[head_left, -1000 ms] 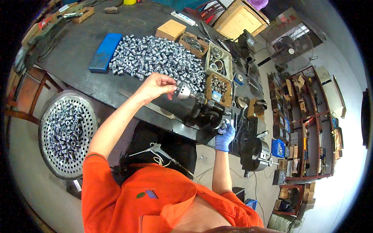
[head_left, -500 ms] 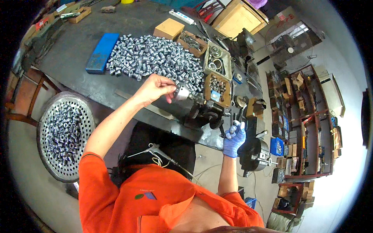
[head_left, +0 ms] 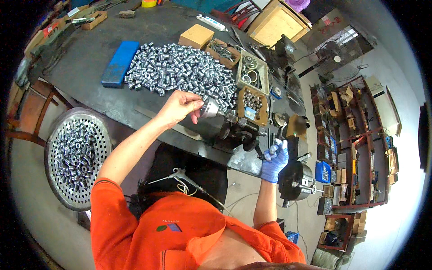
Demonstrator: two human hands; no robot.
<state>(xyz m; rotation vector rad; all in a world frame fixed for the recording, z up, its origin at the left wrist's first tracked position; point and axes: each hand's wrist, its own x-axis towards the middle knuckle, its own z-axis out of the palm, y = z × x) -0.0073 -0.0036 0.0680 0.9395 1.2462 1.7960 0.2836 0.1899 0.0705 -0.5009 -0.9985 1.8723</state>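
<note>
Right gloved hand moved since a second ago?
Yes: the right hand has shifted rightward and slightly down in the picture, nearer the big black chuck.

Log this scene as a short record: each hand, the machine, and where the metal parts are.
Left hand: bare, fingers at the front of the metal chuck
Right hand: blue-gloved, fingers curled, beside the bench machine; grip unclear
Main heap: small shiny metal cylinders on the dark bench, beside a long blue block
Second heap: similar cylinders in a round perforated tray, left of the machine
</note>
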